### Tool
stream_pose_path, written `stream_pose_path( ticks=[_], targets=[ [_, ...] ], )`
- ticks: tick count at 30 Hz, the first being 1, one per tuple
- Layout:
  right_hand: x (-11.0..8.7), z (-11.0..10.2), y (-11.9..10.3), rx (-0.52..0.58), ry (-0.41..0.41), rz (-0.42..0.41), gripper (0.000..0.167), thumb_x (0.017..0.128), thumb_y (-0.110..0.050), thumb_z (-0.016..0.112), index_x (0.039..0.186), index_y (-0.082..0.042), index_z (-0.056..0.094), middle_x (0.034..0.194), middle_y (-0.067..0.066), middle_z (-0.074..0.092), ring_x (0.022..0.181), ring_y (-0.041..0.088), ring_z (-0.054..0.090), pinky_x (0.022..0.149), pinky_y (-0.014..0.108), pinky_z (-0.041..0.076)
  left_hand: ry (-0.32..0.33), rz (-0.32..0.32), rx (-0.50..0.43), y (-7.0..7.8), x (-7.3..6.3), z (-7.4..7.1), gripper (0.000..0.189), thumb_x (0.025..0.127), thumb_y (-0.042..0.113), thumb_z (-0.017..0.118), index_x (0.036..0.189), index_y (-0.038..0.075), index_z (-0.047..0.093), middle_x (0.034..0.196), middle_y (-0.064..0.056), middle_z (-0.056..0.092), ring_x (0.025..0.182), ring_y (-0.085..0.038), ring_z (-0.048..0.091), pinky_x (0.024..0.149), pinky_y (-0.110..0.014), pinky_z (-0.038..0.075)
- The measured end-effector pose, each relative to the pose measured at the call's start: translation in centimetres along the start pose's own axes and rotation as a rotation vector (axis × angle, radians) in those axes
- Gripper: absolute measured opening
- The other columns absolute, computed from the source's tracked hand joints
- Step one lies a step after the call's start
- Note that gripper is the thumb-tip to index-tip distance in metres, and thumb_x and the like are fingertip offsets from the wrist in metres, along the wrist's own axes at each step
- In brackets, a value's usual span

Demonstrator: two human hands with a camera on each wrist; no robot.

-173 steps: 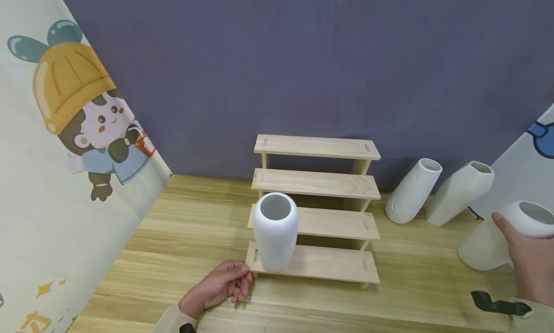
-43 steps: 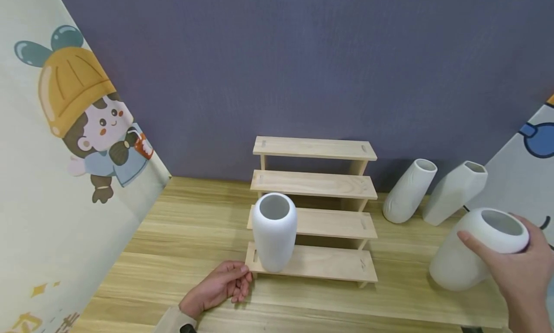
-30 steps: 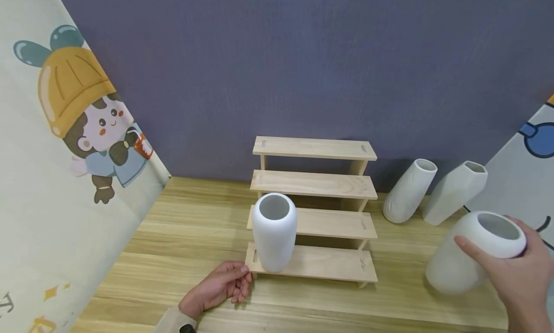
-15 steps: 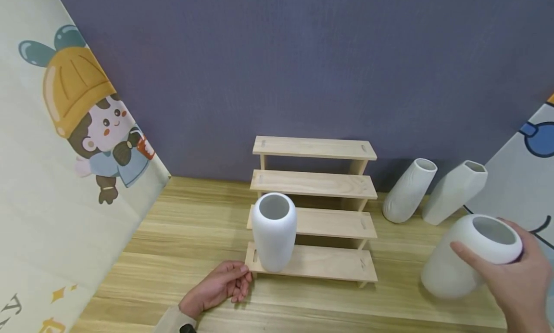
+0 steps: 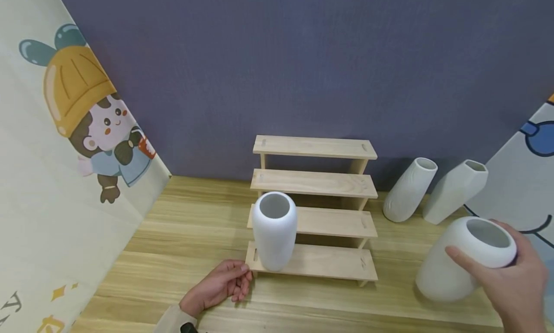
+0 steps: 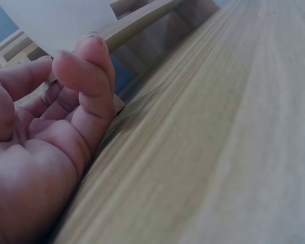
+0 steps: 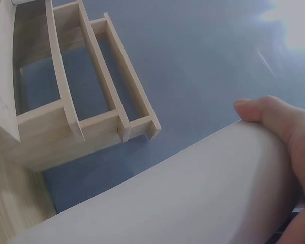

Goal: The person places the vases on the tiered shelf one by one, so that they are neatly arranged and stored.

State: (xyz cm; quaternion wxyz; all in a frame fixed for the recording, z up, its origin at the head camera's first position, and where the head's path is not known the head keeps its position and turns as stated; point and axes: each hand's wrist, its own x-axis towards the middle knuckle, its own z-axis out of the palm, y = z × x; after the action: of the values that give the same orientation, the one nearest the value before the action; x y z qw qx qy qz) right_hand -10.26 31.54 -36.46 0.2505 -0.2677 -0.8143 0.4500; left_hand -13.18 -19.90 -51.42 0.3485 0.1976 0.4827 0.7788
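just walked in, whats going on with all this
A person's right-hand grip holds a wide white vase to the right of the wooden stand. The left-hand grip holds the stand's near left corner. A second white vase stands upright on the bottom step. A slim round-mouthed vase and an angular vase stand on the table beyond the held one.

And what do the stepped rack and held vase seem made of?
Stepped rack: pale wood, apparently unvarnished, going by the faint grain and dull surface. Held vase: probably white ceramic with a matte finish, since its surface is smooth and softly shaded; plastic can't be ruled out.
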Motion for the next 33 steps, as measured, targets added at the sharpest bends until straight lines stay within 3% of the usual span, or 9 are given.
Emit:
stream_pose_path(
  ticks=[12, 21, 33],
  targets=[
    [-1.1, 0.4, -0.3, 0.049, -0.025, -0.101, 0.084, 0.056, -0.001, 0.095, 0.130, -0.028, 0.065, 0.108, -0.031, 0.059, 0.089, -0.011, 0.054, 0.069, 0.004, 0.038, -0.010, 0.019, -0.009, -0.2, 0.1, -0.1, 0.034, 0.111, 0.014, 0.030, 0.102, 0.009, 0.063, 0.081, 0.007, 0.071, 0.069, -0.003, 0.067, 0.054, -0.013, 0.051],
    [-1.9, 0.7, -0.8, 0.049, -0.024, -0.157, 0.088, 0.053, 0.003, 0.094, 0.131, -0.024, 0.064, 0.102, -0.031, 0.061, 0.088, -0.010, 0.056, 0.069, 0.004, 0.039, -0.005, 0.019, -0.006, -0.1, 0.2, -0.1, 0.034, 0.110, 0.014, 0.031, 0.101, 0.009, 0.063, 0.080, 0.007, 0.071, 0.068, -0.003, 0.066, 0.054, -0.013, 0.051],
    [-2.7, 1.0, -1.4, 0.027, -0.100, -0.213, 0.090, 0.055, 0.002, 0.095, 0.135, -0.023, 0.061, 0.110, -0.029, 0.058, 0.091, -0.009, 0.055, 0.069, 0.003, 0.041, -0.012, 0.013, -0.008, 0.0, 0.1, -0.2, 0.034, 0.111, 0.015, 0.030, 0.102, 0.009, 0.063, 0.081, 0.007, 0.070, 0.069, -0.003, 0.067, 0.055, -0.013, 0.051]
  ],
)
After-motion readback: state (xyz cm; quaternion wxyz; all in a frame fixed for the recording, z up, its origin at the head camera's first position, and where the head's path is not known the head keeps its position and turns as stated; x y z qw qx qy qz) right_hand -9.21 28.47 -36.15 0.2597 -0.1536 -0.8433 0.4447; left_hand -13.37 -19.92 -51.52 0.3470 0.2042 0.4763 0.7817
